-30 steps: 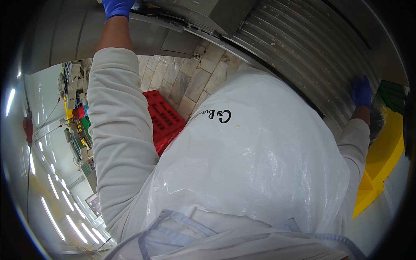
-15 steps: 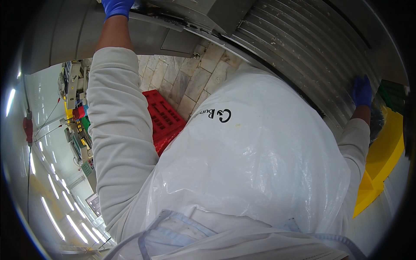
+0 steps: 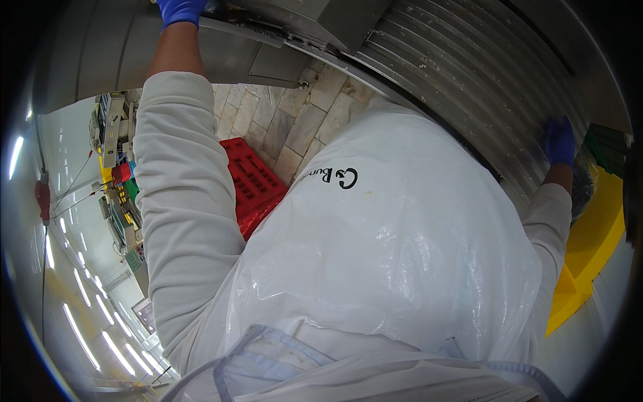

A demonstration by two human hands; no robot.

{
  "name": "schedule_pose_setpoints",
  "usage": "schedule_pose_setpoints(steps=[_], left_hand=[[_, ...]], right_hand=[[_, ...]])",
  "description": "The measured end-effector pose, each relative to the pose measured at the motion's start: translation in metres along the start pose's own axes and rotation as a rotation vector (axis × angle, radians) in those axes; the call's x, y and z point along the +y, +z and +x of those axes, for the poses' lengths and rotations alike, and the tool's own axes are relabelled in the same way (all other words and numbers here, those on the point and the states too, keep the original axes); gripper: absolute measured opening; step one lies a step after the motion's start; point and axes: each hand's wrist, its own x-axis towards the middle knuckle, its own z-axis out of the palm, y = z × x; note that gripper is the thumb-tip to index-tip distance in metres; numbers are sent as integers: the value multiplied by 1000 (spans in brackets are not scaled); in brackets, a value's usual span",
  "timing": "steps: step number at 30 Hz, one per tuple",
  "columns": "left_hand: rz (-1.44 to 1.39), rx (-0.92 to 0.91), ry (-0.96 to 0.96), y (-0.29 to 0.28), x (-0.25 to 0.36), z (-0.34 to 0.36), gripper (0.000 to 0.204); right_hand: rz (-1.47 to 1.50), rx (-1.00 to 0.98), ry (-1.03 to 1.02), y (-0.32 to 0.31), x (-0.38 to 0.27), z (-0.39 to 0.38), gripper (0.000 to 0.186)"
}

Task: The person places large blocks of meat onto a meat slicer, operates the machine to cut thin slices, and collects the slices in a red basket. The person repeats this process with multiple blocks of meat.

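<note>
My left hand (image 3: 181, 12), in a blue glove, reaches up to the top edge of the view beside a dark metal edge of the machine. The frame cuts off its fingers, so its grip is hidden. Far to the right, my right hand (image 3: 560, 141), also in a blue glove, rests against the ridged metal surface (image 3: 462, 74). Its fingers look stretched out and slightly apart, with nothing seen in them. Small pale crumbs dot the ridges. A metal block-like housing (image 3: 351, 23) stands between my two hands.
A red plastic crate (image 3: 251, 177) sits on the tiled floor (image 3: 295, 127) by my left arm. Past my right forearm are a yellow container (image 3: 593, 234) and a dark green crate (image 3: 606, 149). A hanging cable with a red connector (image 3: 43, 195) and other equipment (image 3: 120, 194) are at left.
</note>
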Motion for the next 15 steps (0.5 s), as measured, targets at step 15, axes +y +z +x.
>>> schedule_pose_setpoints(steps=[15], left_hand=[[36, -33, -9, 0, -1, -1, 48]], right_hand=[[-62, -142, -84, -29, 19, 48, 50]])
